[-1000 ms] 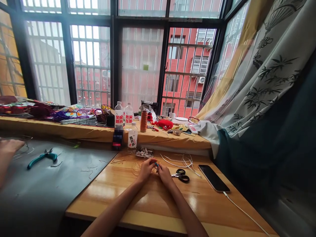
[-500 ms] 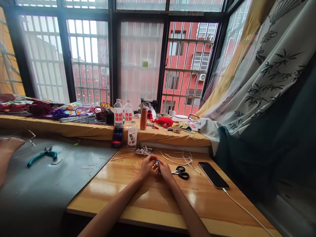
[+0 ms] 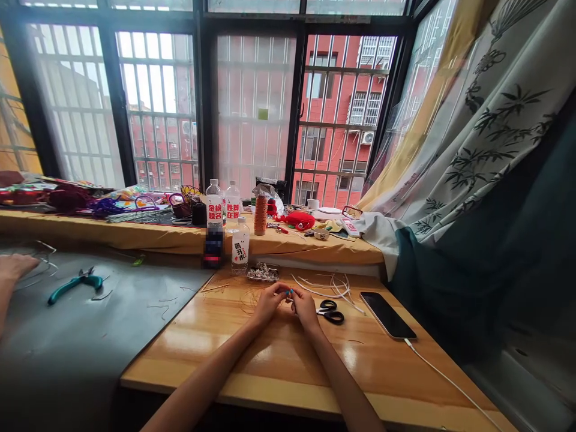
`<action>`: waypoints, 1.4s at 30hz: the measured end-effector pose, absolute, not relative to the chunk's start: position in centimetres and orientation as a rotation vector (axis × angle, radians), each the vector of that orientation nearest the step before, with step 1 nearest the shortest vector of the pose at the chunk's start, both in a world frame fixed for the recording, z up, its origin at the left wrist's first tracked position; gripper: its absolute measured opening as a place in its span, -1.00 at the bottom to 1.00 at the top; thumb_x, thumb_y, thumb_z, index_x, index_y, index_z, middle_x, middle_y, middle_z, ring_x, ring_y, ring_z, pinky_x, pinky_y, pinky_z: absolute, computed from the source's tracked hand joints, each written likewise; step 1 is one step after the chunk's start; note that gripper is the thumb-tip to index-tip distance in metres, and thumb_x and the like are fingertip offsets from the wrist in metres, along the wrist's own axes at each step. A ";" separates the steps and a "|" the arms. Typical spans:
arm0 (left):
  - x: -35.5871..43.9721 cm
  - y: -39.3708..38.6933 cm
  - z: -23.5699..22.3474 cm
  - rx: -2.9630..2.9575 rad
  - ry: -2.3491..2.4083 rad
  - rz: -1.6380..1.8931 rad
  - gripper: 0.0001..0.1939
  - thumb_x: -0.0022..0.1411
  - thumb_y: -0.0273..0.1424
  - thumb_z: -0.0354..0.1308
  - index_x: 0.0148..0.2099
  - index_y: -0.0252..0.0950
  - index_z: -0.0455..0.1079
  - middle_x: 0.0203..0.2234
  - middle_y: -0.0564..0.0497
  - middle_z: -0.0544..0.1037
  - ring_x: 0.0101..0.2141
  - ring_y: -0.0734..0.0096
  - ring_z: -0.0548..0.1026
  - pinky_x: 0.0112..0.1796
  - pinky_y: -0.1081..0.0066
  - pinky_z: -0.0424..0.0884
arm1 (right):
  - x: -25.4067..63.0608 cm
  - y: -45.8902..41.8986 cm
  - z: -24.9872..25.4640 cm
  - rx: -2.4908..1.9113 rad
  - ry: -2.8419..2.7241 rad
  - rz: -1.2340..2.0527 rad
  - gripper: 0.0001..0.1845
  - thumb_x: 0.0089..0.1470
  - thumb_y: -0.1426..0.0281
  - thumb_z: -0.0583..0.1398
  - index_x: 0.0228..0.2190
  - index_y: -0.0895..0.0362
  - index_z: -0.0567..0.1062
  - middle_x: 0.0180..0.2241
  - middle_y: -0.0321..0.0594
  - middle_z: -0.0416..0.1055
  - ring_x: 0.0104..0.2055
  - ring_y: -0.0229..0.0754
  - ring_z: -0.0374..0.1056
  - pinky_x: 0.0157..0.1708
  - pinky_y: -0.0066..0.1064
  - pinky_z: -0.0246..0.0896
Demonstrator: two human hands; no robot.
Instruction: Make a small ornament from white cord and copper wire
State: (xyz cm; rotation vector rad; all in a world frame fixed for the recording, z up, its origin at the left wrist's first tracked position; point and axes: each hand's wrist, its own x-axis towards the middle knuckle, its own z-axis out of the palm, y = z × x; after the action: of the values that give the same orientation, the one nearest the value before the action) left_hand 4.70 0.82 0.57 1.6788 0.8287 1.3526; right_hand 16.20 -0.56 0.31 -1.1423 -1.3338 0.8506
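Left hand (image 3: 269, 303): fingers curled; what they pinch, I cannot tell.
Right hand (image 3: 304, 307): likewise, beside my left.
Scissors (image 3: 326, 311): on tabletop (image 3: 216, 348).

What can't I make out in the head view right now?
Head view: anything held between left hand and right hand; the hands cover it.
Head view: blade tips of the scissors; right hand hides them.
Head view: co-worker's arm; cut off by left edge.
Head view: pieces in the tray; too small.
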 end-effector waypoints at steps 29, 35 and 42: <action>4.3 1.3 0.5 1.462 0.887 1.338 -0.82 -0.12 -0.38 0.09 -0.38 -0.33 0.32 -0.57 0.04 0.44 -0.53 0.49 0.34 -0.57 0.55 0.19 | 16.6 -0.7 1.3 -1.095 -1.377 0.866 -0.70 -0.24 0.28 0.14 -0.48 0.26 0.48 -0.68 -0.34 0.27 -0.73 -0.40 0.06 -0.73 -0.53 -0.03; 4.3 1.0 0.7 1.536 0.872 1.351 -0.86 -0.09 -0.38 0.07 -0.40 -0.31 0.29 -0.63 0.10 0.39 -0.56 0.53 0.30 -0.56 0.56 0.17 | 16.6 -0.4 1.1 -1.062 -1.384 0.886 -0.67 -0.25 0.21 0.17 -0.51 0.25 0.47 -0.72 -0.37 0.23 -0.74 -0.42 0.05 -0.75 -0.55 -0.06; 4.3 0.9 0.8 1.579 0.861 1.341 -0.88 -0.07 -0.39 0.05 -0.40 -0.31 0.30 -0.62 0.10 0.37 -0.55 0.53 0.30 -0.55 0.57 0.19 | 16.4 -0.2 0.8 -1.082 -1.350 0.877 -0.60 -0.27 0.10 0.14 -0.54 0.21 0.40 -0.70 -0.39 0.23 -0.76 -0.42 0.06 -0.76 -0.55 -0.04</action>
State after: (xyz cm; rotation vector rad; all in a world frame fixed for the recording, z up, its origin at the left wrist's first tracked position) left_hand 4.33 0.93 0.77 1.5795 0.8613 1.3405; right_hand 16.42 -0.19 0.81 -1.0818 -1.3498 0.8774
